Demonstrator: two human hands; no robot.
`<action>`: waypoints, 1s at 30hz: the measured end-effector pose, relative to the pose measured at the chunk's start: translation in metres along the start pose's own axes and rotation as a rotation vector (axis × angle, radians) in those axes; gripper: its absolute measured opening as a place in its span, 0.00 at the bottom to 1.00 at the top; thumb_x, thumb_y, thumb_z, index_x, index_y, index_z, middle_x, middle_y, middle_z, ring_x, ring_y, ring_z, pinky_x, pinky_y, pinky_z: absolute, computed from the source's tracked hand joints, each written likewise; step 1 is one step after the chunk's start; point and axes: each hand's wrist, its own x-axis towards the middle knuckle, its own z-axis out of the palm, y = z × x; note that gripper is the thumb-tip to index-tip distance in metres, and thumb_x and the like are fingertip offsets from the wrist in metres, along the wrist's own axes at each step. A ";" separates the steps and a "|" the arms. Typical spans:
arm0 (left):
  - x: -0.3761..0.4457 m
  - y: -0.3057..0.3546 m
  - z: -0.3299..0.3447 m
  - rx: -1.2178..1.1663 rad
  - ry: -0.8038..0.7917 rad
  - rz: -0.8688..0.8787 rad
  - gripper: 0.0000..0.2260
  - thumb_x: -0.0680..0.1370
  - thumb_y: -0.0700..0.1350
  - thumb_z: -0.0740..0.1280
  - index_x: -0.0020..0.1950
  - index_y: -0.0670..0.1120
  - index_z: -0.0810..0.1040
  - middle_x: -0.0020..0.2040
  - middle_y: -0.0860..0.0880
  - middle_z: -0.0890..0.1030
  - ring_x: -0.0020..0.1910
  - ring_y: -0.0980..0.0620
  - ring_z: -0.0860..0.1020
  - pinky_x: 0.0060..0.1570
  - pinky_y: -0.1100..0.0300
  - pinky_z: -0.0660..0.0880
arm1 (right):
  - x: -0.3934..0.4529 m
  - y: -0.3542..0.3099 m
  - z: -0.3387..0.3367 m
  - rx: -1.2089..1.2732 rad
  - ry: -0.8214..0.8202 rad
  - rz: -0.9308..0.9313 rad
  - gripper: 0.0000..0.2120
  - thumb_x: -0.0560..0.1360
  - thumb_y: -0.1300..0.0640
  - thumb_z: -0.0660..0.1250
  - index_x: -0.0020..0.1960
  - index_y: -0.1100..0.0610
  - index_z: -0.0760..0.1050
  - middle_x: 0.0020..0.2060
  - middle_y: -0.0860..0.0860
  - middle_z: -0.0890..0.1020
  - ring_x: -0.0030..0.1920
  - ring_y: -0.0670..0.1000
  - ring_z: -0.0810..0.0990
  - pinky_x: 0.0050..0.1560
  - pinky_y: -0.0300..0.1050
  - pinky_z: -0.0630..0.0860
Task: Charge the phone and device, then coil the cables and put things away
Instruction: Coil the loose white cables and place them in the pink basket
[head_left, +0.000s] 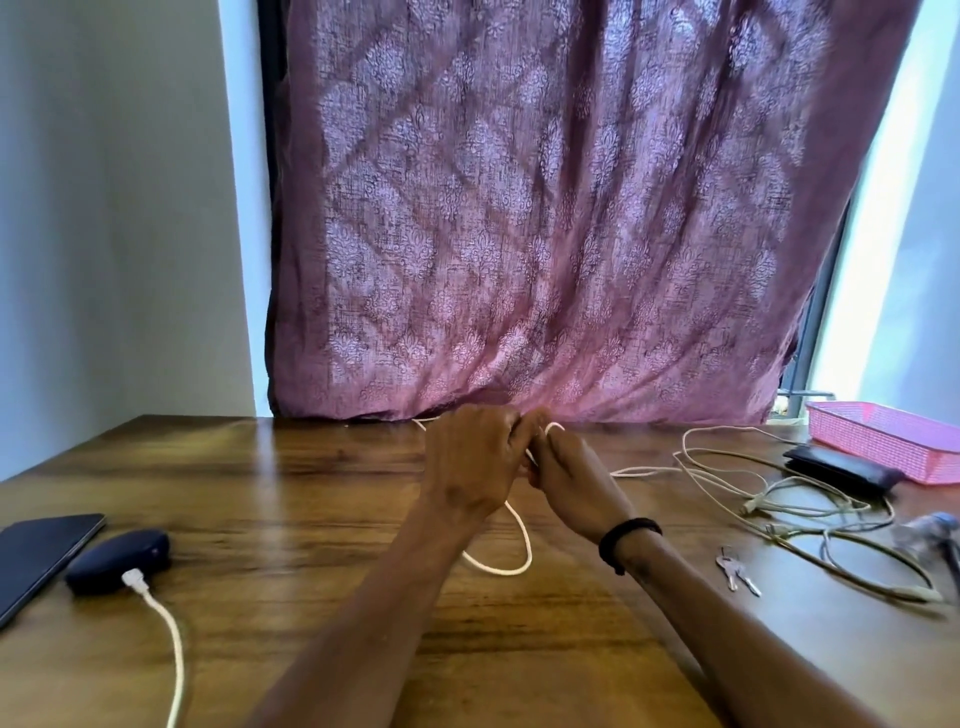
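Cable loops pinched between left hand and right hand, both closed on it; the slack could snag and spring the coil loose.

Patterned mauve fabric curtain hanging behind brown wooden table. Two small silver metal keys lying flat, right of centre.

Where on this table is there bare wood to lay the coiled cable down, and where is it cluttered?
Free: the far-left wood between the curtain and the phone, and the near middle between the plugged-in device and the left hand. Crowded: the right side, with the loose cables, keys, dark wallet and pink basket.
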 end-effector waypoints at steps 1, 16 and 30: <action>0.000 -0.002 0.000 -0.010 0.019 -0.014 0.27 0.83 0.65 0.55 0.38 0.49 0.81 0.32 0.50 0.82 0.34 0.49 0.81 0.33 0.54 0.75 | -0.002 -0.006 0.003 0.028 -0.035 0.036 0.22 0.88 0.50 0.54 0.36 0.53 0.66 0.27 0.44 0.71 0.28 0.44 0.67 0.32 0.46 0.66; -0.009 -0.006 0.037 -0.472 -0.045 -0.467 0.30 0.83 0.65 0.55 0.36 0.44 0.80 0.31 0.46 0.82 0.33 0.46 0.82 0.36 0.52 0.78 | -0.004 -0.044 -0.020 1.398 -0.688 0.391 0.15 0.84 0.55 0.54 0.39 0.56 0.68 0.26 0.48 0.59 0.25 0.47 0.56 0.27 0.42 0.55; -0.024 0.041 0.043 -0.158 -0.200 -0.111 0.25 0.84 0.58 0.50 0.45 0.44 0.81 0.45 0.42 0.84 0.45 0.39 0.81 0.44 0.48 0.76 | 0.016 -0.009 -0.038 0.938 0.402 0.296 0.19 0.88 0.53 0.54 0.43 0.58 0.73 0.34 0.54 0.82 0.34 0.51 0.80 0.41 0.44 0.79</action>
